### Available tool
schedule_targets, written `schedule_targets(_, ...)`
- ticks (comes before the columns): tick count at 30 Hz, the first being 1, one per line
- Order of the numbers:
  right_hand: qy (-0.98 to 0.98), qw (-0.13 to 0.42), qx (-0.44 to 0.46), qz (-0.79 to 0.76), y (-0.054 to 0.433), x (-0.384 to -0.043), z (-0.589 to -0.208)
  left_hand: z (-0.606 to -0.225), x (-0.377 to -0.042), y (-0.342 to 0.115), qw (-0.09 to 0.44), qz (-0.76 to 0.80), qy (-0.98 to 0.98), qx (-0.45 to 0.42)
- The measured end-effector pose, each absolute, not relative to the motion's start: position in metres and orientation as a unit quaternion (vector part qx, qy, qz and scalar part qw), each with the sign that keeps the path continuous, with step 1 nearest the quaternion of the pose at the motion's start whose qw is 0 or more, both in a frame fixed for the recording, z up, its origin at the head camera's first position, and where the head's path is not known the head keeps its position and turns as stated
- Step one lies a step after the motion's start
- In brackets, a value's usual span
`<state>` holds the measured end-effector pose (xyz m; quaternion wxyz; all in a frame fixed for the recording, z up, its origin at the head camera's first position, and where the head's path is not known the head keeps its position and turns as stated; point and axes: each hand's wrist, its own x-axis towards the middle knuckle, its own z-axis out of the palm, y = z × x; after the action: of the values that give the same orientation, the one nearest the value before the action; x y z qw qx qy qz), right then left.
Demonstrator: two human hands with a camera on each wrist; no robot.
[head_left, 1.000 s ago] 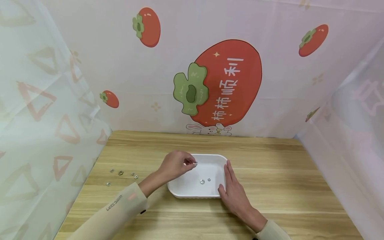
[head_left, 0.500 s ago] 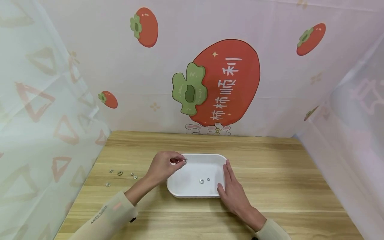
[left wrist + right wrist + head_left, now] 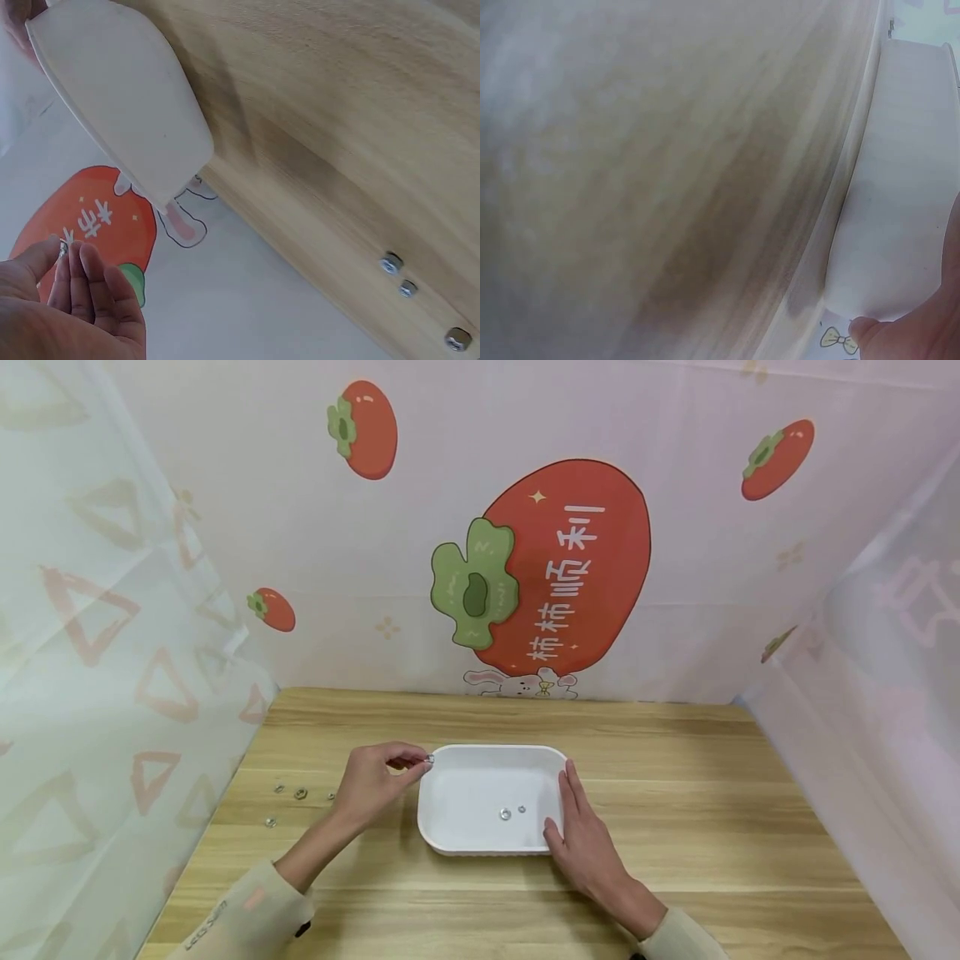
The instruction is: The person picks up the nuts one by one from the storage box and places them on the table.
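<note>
Behind the wood-grain tabletop (image 3: pixel 697 827) hangs a pale backdrop cloth (image 3: pixel 697 560), printed with a large persimmon (image 3: pixel 536 556) bearing white Chinese characters (image 3: pixel 567 578), smaller persimmons (image 3: pixel 375 431) and a rabbit (image 3: pixel 517 684); faded triangles (image 3: pixel 156 777) pattern the left-hand cloth (image 3: pixel 45 702).

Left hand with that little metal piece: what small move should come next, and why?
Probably carry the small metal piece farther left, over the table near the loose nuts: the left hand has moved leftward from over the white tray to near its left end, and the nuts lie on that side.
</note>
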<state>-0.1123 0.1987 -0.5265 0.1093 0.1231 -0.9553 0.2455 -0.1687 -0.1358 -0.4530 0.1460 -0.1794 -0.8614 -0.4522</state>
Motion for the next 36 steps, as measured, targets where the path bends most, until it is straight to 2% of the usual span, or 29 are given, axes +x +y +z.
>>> schedule_targets(10, -0.955, 0.113, 0.125, 0.246, 0.200, -0.113, -0.527, -0.453, -0.159, -0.163, 0.126, -0.493, -0.852, -0.122)
schedule_targets(20, -0.954, 0.114, 0.124, 0.250, 0.199, -0.113, -0.528, -0.454, -0.150, -0.193, 0.151, -0.466, -0.867, -0.092)
schedule_targets(36, -0.954, 0.110, 0.121, 0.251, 0.199, -0.112, -0.529, -0.458, -0.137, -0.236, 0.159, -0.434, -0.884, -0.074)
